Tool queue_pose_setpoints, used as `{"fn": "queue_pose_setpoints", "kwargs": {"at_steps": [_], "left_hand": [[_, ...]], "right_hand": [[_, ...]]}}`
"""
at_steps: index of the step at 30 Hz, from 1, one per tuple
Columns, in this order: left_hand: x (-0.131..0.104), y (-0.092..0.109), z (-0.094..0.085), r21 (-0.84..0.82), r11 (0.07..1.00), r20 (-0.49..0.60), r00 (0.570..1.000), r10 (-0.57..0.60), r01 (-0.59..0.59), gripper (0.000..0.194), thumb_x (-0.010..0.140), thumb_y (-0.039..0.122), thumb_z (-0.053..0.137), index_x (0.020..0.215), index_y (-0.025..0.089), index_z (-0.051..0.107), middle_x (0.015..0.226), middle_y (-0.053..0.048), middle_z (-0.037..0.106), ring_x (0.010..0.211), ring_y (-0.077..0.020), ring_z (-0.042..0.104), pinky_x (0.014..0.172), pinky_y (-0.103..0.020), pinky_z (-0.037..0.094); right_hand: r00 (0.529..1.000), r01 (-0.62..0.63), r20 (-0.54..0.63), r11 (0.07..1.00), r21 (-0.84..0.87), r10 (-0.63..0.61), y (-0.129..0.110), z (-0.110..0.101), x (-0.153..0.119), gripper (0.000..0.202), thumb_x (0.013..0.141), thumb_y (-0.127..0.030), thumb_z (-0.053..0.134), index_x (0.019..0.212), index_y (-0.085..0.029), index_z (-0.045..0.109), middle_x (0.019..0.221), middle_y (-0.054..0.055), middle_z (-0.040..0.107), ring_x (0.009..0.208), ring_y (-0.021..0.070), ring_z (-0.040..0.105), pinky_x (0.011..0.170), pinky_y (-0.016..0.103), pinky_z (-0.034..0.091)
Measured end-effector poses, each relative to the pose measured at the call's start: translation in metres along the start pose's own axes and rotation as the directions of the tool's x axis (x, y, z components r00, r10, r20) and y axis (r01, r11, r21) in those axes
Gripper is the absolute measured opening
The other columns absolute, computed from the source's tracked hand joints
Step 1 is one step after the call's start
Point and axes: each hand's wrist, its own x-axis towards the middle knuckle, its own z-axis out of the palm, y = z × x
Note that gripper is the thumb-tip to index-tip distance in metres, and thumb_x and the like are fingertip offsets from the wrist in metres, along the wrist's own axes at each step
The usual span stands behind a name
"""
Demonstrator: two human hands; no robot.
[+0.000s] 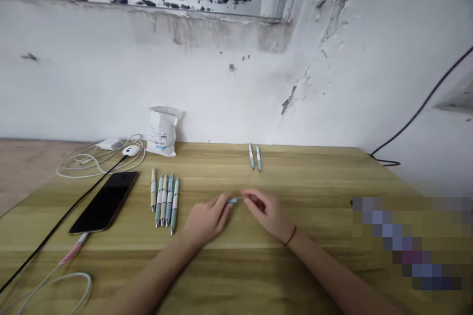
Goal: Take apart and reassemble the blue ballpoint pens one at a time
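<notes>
Over the middle of the wooden table, my left hand [207, 219] is closed around a light blue pen [232, 200], whose body is mostly hidden in the fingers. A thin, pale piece sticks out of the pen's right end. My right hand [266, 210], with a red cord at the wrist, pinches at that thin end; exactly what its fingertips grip is too small to make out. Left of my hands lies a row of several pens [164, 202] in cream, green and blue. Farther back, two blue pens [254, 157] lie side by side.
A black phone [105, 202] with a cable plugged in rests on the left of the table [318, 177]. Behind it are coiled white cables and a charger [111, 144]. A white package [162, 133] stands by the wall. The right side holds a pixelated patch.
</notes>
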Motion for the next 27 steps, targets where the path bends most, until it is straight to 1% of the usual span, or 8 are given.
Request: {"fn": "queue_pose_setpoints", "kwargs": {"at_steps": [2, 6, 9, 15, 19, 22, 24, 27], "left_hand": [[0.0, 0.0, 0.0, -0.002, 0.999, 0.0, 0.999, 0.033, -0.033, 0.027, 0.093, 0.033, 0.031, 0.11, 0.023, 0.049, 0.092, -0.002, 0.067, 0.076, -0.0159, 0.065, 0.06, -0.023, 0.046], [0.002, 0.001, 0.0, 0.005, 0.997, 0.0, 0.997, 0.074, -0.074, 0.028, 0.094, 0.034, 0.03, 0.107, 0.023, 0.053, 0.094, -0.002, 0.065, 0.079, -0.0149, 0.063, 0.064, -0.023, 0.048], [0.003, 0.0, 0.0, -0.02, 0.995, -0.03, 0.995, 0.093, -0.093, 0.029, 0.094, 0.033, 0.031, 0.108, 0.024, 0.055, 0.095, -0.003, 0.063, 0.082, -0.0145, 0.062, 0.07, -0.025, 0.05], [0.004, -0.007, 0.008, -0.058, 0.993, -0.157, 0.983, 0.094, -0.104, 0.031, 0.091, 0.027, 0.038, 0.12, 0.025, 0.05, 0.111, -0.007, 0.056, 0.099, -0.0172, 0.057, 0.084, -0.03, 0.049], [0.003, -0.01, 0.012, -0.056, 0.996, -0.158, 0.985, 0.066, -0.076, 0.032, 0.092, 0.024, 0.037, 0.121, 0.025, 0.049, 0.112, -0.006, 0.057, 0.099, -0.0167, 0.057, 0.083, -0.029, 0.049], [0.003, -0.009, 0.01, -0.045, 0.998, -0.153, 0.988, 0.034, -0.042, 0.03, 0.093, 0.028, 0.035, 0.118, 0.024, 0.051, 0.109, -0.005, 0.06, 0.096, -0.0162, 0.059, 0.08, -0.028, 0.05], [0.003, -0.008, 0.008, -0.032, 0.999, -0.144, 0.989, 0.02, -0.025, 0.03, 0.093, 0.03, 0.035, 0.118, 0.026, 0.051, 0.107, -0.004, 0.062, 0.092, -0.0155, 0.061, 0.077, -0.026, 0.05], [0.002, -0.006, 0.005, -0.018, 1.0, -0.124, 0.992, -0.005, 0.003, 0.031, 0.093, 0.031, 0.033, 0.119, 0.028, 0.051, 0.104, -0.002, 0.063, 0.087, -0.0143, 0.062, 0.071, -0.023, 0.05]], "right_hand": [[1.0, 0.006, 0.007, 1.0, -0.024, -0.006, -0.002, 0.0, 0.001, 0.019, 0.086, -0.031, 0.049, 0.092, -0.019, 0.062, 0.065, 0.0, 0.058, 0.057, 0.0123, 0.051, 0.055, 0.024, 0.041], [0.998, 0.05, 0.041, 0.998, -0.043, -0.048, -0.005, 0.0, 0.002, 0.019, 0.087, -0.03, 0.048, 0.083, -0.019, 0.063, 0.071, 0.002, 0.061, 0.062, 0.0131, 0.052, 0.059, 0.025, 0.041], [0.999, 0.025, 0.031, 0.999, -0.031, -0.024, -0.003, 0.002, 0.002, 0.015, 0.085, -0.03, 0.051, 0.087, -0.019, 0.062, 0.072, 0.002, 0.061, 0.062, 0.0131, 0.052, 0.059, 0.025, 0.042], [1.0, -0.028, 0.004, 0.999, -0.03, 0.028, 0.006, 0.005, 0.0, 0.02, 0.085, -0.031, 0.05, 0.098, -0.019, 0.06, 0.066, 0.0, 0.059, 0.057, 0.013, 0.051, 0.055, 0.024, 0.042], [0.999, -0.043, -0.017, 0.999, -0.03, 0.042, 0.005, 0.003, 0.001, 0.021, 0.087, -0.031, 0.046, 0.096, -0.019, 0.061, 0.065, 0.0, 0.058, 0.055, 0.0127, 0.051, 0.054, 0.024, 0.041], [0.998, -0.05, -0.031, 0.999, -0.01, 0.05, 0.005, 0.002, 0.001, 0.022, 0.089, -0.031, 0.043, 0.093, -0.019, 0.061, 0.074, 0.003, 0.063, 0.061, 0.0136, 0.054, 0.058, 0.025, 0.043], [0.996, -0.064, -0.053, 0.997, 0.032, 0.065, 0.007, 0.003, 0.001, 0.022, 0.088, -0.031, 0.043, 0.094, -0.019, 0.061, 0.081, 0.004, 0.065, 0.065, 0.0141, 0.056, 0.06, 0.025, 0.044], [0.991, -0.102, -0.077, 0.99, 0.102, 0.11, 0.012, 0.005, 0.001, 0.022, 0.087, -0.032, 0.045, 0.099, -0.018, 0.057, 0.08, 0.004, 0.065, 0.061, 0.0134, 0.056, 0.056, 0.024, 0.044]]}}
